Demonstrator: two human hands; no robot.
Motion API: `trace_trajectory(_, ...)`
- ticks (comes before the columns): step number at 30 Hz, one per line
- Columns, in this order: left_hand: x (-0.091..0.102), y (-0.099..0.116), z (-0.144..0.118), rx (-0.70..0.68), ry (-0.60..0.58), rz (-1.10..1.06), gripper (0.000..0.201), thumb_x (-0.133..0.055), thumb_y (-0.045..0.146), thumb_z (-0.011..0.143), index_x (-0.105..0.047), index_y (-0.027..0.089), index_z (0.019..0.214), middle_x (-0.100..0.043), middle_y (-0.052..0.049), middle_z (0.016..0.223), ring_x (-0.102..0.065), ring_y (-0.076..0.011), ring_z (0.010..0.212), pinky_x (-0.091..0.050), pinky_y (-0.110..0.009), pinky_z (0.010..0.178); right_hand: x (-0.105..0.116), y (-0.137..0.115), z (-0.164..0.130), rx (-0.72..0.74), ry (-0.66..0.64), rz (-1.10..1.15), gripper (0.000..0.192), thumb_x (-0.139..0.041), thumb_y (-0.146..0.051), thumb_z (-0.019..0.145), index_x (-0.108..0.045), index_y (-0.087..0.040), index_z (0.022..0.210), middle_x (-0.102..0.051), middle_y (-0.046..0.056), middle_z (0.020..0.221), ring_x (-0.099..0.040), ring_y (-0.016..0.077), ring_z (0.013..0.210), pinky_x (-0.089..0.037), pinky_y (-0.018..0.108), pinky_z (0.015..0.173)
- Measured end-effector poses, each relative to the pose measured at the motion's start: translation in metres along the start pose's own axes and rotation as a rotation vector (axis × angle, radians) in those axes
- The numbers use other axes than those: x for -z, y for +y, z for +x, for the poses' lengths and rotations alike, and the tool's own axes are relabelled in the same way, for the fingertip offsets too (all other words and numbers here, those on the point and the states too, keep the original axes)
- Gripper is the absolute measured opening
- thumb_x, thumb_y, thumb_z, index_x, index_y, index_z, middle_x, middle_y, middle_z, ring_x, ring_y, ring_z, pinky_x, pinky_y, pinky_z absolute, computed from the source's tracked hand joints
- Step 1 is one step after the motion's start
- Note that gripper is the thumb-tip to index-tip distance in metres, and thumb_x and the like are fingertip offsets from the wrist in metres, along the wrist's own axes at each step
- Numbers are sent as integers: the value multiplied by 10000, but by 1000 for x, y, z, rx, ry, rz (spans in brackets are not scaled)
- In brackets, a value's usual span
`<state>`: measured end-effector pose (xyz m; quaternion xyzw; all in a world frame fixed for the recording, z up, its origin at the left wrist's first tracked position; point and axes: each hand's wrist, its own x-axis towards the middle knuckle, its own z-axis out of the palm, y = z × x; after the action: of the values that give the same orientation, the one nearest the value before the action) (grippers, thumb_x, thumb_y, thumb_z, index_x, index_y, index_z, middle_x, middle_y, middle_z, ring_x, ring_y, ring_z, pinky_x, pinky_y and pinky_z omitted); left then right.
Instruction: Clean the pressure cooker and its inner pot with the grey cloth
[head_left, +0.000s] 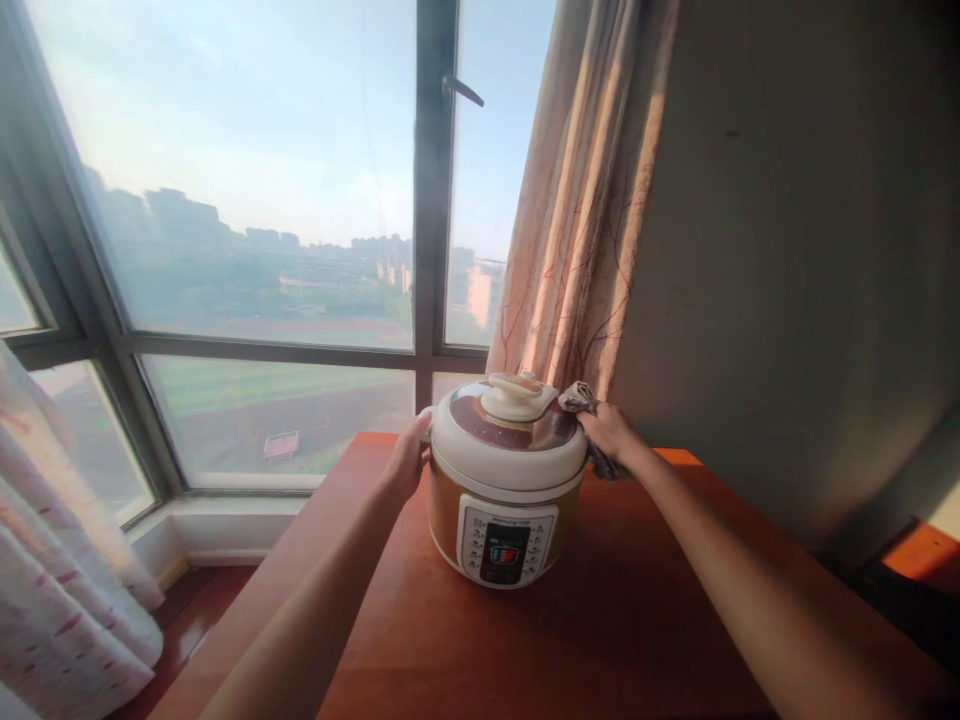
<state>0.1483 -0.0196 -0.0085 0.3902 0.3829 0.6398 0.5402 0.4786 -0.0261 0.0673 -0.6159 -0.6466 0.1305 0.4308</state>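
Observation:
An electric pressure cooker (442, 500) with a white lid rim and a brown-gold body stands upright on a reddish-brown wooden table (420, 650). Its control panel (507, 541) faces me, and a pale knob (517, 397) tops the closed lid. At the cooker's left side, my left hand (409, 455) is closed around the side handle, its fingertips partly hidden. On the opposite side my right hand (609, 432) grips a bunched dark patterned cloth (577, 398) against the lid's edge. Whether it also holds the right handle is hidden.
Behind the table are large windows (270, 270) with a dark frame and a window handle (463, 91). A long curtain (585, 200) hangs behind the cooker, and another curtain (67, 560) hangs at the left. A grey wall (787, 250) rises on the right.

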Motion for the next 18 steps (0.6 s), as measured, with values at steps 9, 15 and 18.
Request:
trace_trajectory(9,7,2,-1,-18,18,139,486,-624,574,763,-644,225,1100,-694,-71,1189,-581,-294,1178,-456,-386,938,-4,-9,-21,288,-46,-176,330,-496,-251,879,-688,-161,1132,-715,135,1184,-641,283,1151,-478,366,989)
trace_trajectory(15,7,0,-1,-62,7,167,519,-597,600,792,-658,229,1150,-714,-84,1145,-601,-307,1137,-470,-416,935,-10,-22,-49,436,88,-258,494,-569,-243,827,-629,-123,1302,-629,182,1361,-541,333,1314,-383,482,1151)
trace_trajectory(18,9,-1,0,-67,12,165,525,-608,596,790,-664,233,1165,-726,-82,1106,-617,-308,1098,-475,-432,927,-14,-28,-61,474,121,-270,520,-567,-243,817,-626,-102,1314,-620,186,1376,-541,336,1315,-383,495,1158)
